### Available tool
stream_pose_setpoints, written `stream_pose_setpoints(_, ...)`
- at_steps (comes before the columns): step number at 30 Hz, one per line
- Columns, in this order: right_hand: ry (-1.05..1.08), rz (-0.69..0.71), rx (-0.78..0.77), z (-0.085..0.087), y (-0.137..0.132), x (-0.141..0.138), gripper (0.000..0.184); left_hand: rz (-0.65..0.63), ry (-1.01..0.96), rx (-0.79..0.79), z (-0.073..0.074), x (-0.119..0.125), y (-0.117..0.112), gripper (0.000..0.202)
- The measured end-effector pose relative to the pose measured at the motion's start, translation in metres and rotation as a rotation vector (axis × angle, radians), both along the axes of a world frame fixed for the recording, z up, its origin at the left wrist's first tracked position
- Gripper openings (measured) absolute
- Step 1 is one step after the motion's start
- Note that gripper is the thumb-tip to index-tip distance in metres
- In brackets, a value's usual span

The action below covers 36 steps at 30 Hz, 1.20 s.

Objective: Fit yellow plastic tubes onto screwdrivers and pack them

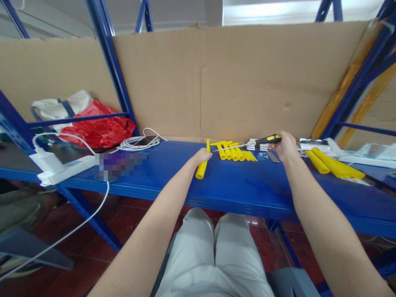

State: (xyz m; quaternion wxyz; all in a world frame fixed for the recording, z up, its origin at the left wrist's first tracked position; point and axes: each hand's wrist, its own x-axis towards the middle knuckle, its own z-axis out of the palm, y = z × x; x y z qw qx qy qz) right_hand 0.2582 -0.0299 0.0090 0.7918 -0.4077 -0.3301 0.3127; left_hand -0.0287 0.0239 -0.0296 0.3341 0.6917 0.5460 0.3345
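The left hand (202,156) grasps a yellow plastic tubular piece (201,170) above the blue metal shelf (238,185); the right hand (287,146) grips a black-and-yellow-handled screwdriver (266,140), its thin shaft reaching toward that piece, though contact is hard to tell; similar yellow plastic pieces (239,155) lie between the hands.

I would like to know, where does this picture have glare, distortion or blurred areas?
All in the head view: the bright panel at the top, right of centre, is nearly washed out; the blue posts splay outward, probably wide-lens distortion; a pixelated patch covers part of the shelf; the screwdriver looks reasonably clear.
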Motion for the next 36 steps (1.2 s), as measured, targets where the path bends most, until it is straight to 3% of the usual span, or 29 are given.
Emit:
stream_pose_setpoints(6, 0.018, 0.017, -0.049, 0.004, -0.005, -0.005, 0.015, -0.012, 0.018, -0.018, 0.004, -0.002, 0.002, 0.028)
stream_pose_setpoints(11, -0.023, 0.042, 0.015, 0.000, -0.007, -0.009, 0.029, 0.013, -0.094, -0.109, 0.005, -0.006, -0.003, 0.023)
stream_pose_setpoints(16, -0.013, -0.011, -0.034, 0.004, -0.011, -0.015, 0.015, 0.038, -0.133, -0.146, 0.005, -0.010, -0.008, 0.021)
stream_pose_setpoints(19, 0.012, 0.054, -0.019, 0.006, -0.012, -0.014, 0.010, 0.051, -0.139, -0.143, 0.005, -0.011, -0.011, 0.018)
stream_pose_setpoints(23, 0.005, 0.141, -0.019, 0.005, -0.013, -0.012, 0.021, 0.057, -0.143, -0.149, 0.005, -0.010, -0.012, 0.017)
stream_pose_setpoints(32, -0.001, 0.145, -0.066, 0.005, -0.012, -0.011, 0.019, 0.071, -0.147, -0.155, 0.005, -0.012, -0.012, 0.021)
stream_pose_setpoints(36, -0.004, 0.163, -0.059, 0.004, -0.010, -0.008, 0.028, 0.063, -0.147, -0.155, 0.004, -0.013, -0.010, 0.020)
